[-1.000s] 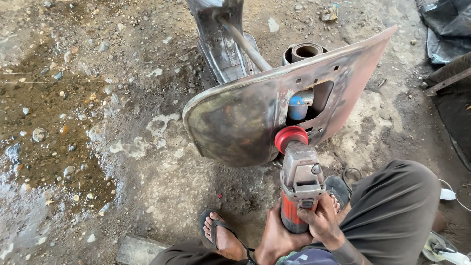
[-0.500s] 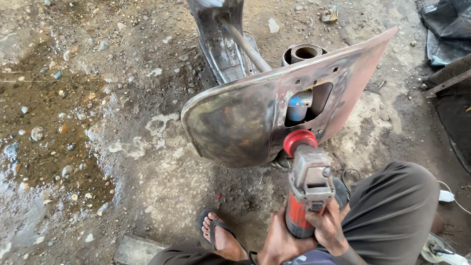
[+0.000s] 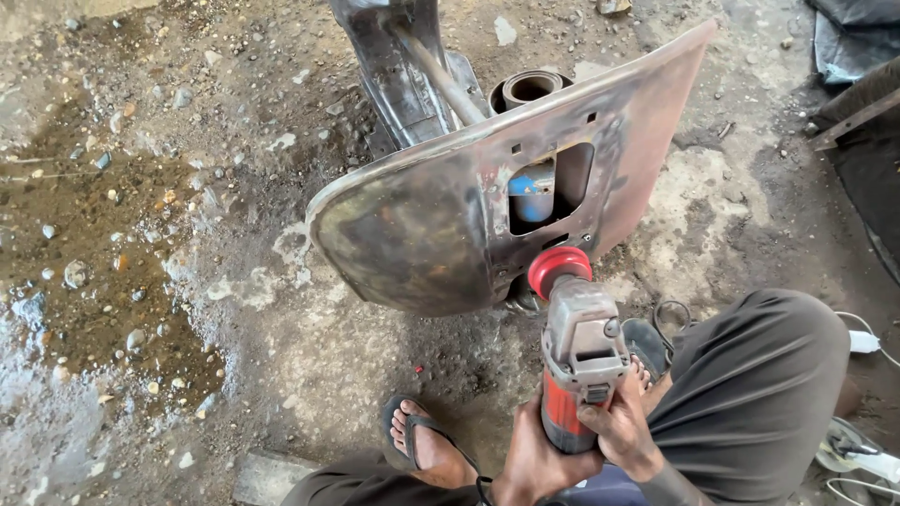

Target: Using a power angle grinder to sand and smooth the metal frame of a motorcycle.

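Angle grinder [image 3: 577, 351] against metal panel [image 3: 441, 220], both hands [image 3: 581, 445] gripping

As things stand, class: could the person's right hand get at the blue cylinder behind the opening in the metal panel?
Probably not directly: the right hand is on the grinder, and the blue cylinder sits behind the metal panel, showing only through its rectangular opening.

Angle grinder [image 3: 577, 361]: red body, grey metal gear head, red disc end pointing away from the person, tilted down toward the ground. Its red end meets the lower edge of the metal panel [image 3: 441, 225].

Metal panel: curved, rusty and scorched, standing on edge on the dirt ground, rounded corner at left. A rectangular cutout sits right of centre.
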